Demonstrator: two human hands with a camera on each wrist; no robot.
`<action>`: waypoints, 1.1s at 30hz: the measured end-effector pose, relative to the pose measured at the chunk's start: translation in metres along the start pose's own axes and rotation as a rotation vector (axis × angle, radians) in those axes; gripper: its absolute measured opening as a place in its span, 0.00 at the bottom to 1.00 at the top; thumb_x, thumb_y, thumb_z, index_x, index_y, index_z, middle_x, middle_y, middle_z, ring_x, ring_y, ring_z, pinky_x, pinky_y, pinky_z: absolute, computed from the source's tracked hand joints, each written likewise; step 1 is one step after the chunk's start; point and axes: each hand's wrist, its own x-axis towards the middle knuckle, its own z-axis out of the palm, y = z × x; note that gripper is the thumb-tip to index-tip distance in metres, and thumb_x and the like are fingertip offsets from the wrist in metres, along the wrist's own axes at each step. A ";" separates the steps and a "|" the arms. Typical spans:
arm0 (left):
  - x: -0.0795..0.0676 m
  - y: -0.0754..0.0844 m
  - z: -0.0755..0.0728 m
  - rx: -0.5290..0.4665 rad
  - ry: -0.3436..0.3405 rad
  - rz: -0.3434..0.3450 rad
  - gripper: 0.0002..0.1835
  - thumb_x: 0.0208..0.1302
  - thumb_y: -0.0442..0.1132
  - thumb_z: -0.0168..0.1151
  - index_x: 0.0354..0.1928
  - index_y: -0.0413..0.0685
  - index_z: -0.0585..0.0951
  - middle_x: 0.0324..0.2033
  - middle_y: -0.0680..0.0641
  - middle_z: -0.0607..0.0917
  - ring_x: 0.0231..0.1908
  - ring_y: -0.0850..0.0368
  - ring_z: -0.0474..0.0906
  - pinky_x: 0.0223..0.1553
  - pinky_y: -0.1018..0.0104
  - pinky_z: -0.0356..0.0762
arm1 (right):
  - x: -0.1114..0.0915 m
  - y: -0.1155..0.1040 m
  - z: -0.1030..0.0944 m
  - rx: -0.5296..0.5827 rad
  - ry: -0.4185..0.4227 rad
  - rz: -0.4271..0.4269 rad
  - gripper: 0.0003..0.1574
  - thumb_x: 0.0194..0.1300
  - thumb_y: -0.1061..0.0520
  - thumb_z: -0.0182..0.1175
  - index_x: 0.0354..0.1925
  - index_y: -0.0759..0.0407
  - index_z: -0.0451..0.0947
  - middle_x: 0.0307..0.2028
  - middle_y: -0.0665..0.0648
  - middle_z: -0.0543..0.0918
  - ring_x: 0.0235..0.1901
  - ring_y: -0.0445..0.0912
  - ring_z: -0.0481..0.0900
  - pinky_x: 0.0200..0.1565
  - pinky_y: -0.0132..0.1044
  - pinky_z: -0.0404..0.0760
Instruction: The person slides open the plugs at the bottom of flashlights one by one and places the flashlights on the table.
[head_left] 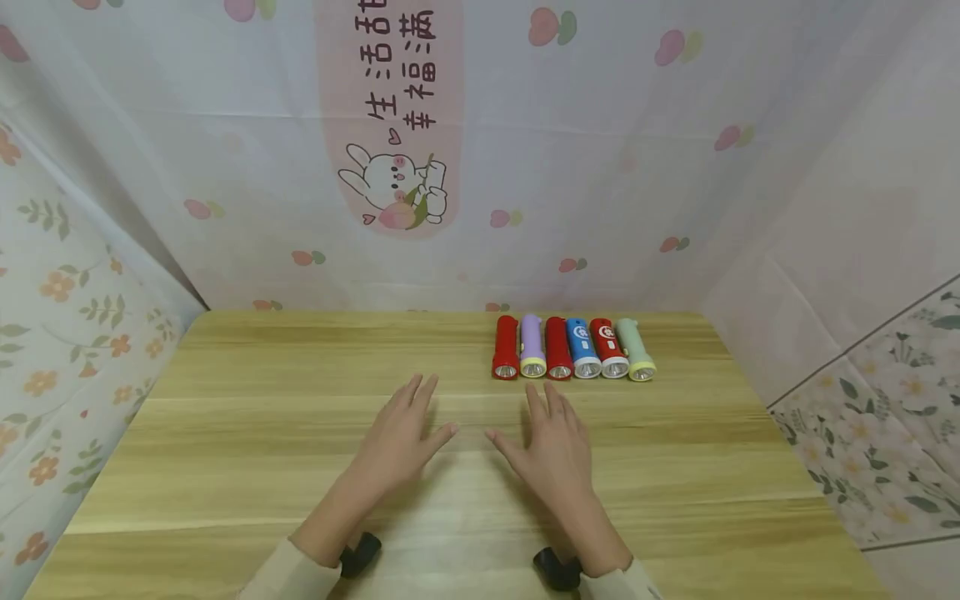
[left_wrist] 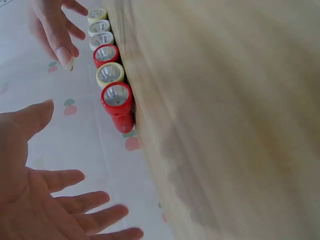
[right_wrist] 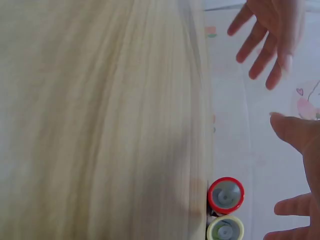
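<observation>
Several flashlights lie side by side at the back right of the table, lenses facing me. From left to right in the head view come a red flashlight (head_left: 506,346), a purple one (head_left: 532,343), another red one (head_left: 557,346), a blue one (head_left: 582,346), a red one with a white print (head_left: 608,346) and a pale green one (head_left: 636,348). My right hand (head_left: 557,446), fingers spread, hovers just in front of the row and touches none of it. To the left, my left hand (head_left: 397,437) is held over the table with straight fingers, holding nothing.
The wooden table (head_left: 262,433) meets a white printed curtain (head_left: 570,150) at its back edge. Flowered cloth (head_left: 60,333) hangs along the left side, and a patterned panel (head_left: 892,408) stands at the right. Each wrist wears a black strap mount (head_left: 557,569).
</observation>
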 end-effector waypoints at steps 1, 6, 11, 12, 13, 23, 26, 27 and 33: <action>0.003 0.001 -0.001 -0.014 0.000 -0.005 0.42 0.69 0.56 0.63 0.77 0.42 0.61 0.75 0.33 0.62 0.74 0.32 0.61 0.70 0.33 0.64 | 0.001 0.000 0.000 0.008 0.005 -0.001 0.59 0.57 0.23 0.63 0.73 0.57 0.67 0.72 0.68 0.68 0.69 0.66 0.70 0.62 0.66 0.75; 0.023 0.007 -0.002 -0.113 -0.012 -0.055 0.39 0.71 0.57 0.60 0.76 0.45 0.63 0.72 0.38 0.70 0.72 0.38 0.67 0.69 0.39 0.69 | 0.006 -0.001 0.002 0.042 0.052 -0.008 0.54 0.58 0.28 0.67 0.69 0.61 0.71 0.68 0.69 0.73 0.67 0.64 0.73 0.61 0.63 0.78; 0.044 0.012 0.000 -0.237 -0.026 -0.078 0.35 0.73 0.56 0.58 0.74 0.46 0.67 0.69 0.39 0.74 0.65 0.41 0.75 0.64 0.43 0.76 | 0.014 -0.004 0.003 0.083 0.101 0.006 0.49 0.59 0.32 0.69 0.66 0.63 0.73 0.65 0.69 0.76 0.64 0.63 0.76 0.58 0.60 0.81; 0.048 0.012 0.001 -0.267 -0.025 -0.079 0.34 0.73 0.55 0.58 0.73 0.46 0.68 0.68 0.39 0.74 0.64 0.41 0.77 0.62 0.44 0.77 | 0.016 -0.005 0.003 0.094 0.106 0.014 0.49 0.59 0.33 0.69 0.66 0.63 0.74 0.65 0.69 0.76 0.63 0.63 0.76 0.57 0.60 0.81; 0.052 0.013 0.001 -0.296 -0.029 -0.083 0.33 0.73 0.55 0.58 0.73 0.46 0.68 0.68 0.39 0.75 0.61 0.42 0.78 0.59 0.45 0.79 | 0.017 -0.006 0.002 0.105 0.109 0.024 0.48 0.59 0.33 0.69 0.66 0.63 0.74 0.65 0.69 0.76 0.63 0.63 0.77 0.57 0.60 0.81; 0.099 0.014 0.014 -0.465 -0.062 -0.111 0.29 0.75 0.53 0.54 0.70 0.44 0.73 0.60 0.41 0.82 0.57 0.43 0.82 0.55 0.49 0.83 | 0.032 -0.013 0.011 0.198 0.147 0.111 0.51 0.57 0.27 0.67 0.64 0.62 0.75 0.62 0.67 0.78 0.58 0.62 0.79 0.51 0.59 0.84; 0.113 0.013 0.019 -0.558 -0.085 -0.149 0.28 0.75 0.52 0.54 0.69 0.42 0.73 0.59 0.39 0.82 0.56 0.43 0.82 0.52 0.51 0.84 | 0.036 -0.016 0.017 0.224 0.155 0.128 0.49 0.58 0.28 0.67 0.63 0.62 0.76 0.60 0.66 0.79 0.56 0.62 0.79 0.49 0.58 0.84; 0.117 0.013 0.020 -0.592 -0.089 -0.165 0.28 0.75 0.52 0.55 0.68 0.42 0.74 0.59 0.39 0.82 0.55 0.43 0.83 0.52 0.51 0.84 | 0.037 -0.017 0.019 0.231 0.160 0.130 0.48 0.58 0.29 0.67 0.63 0.62 0.76 0.60 0.66 0.79 0.55 0.61 0.80 0.48 0.58 0.85; 0.136 0.011 0.030 -0.579 -0.046 -0.174 0.26 0.75 0.48 0.56 0.66 0.37 0.74 0.58 0.36 0.82 0.58 0.41 0.80 0.58 0.49 0.81 | 0.047 -0.024 0.028 0.250 0.189 0.139 0.42 0.59 0.34 0.70 0.61 0.59 0.77 0.58 0.63 0.80 0.53 0.59 0.80 0.45 0.56 0.85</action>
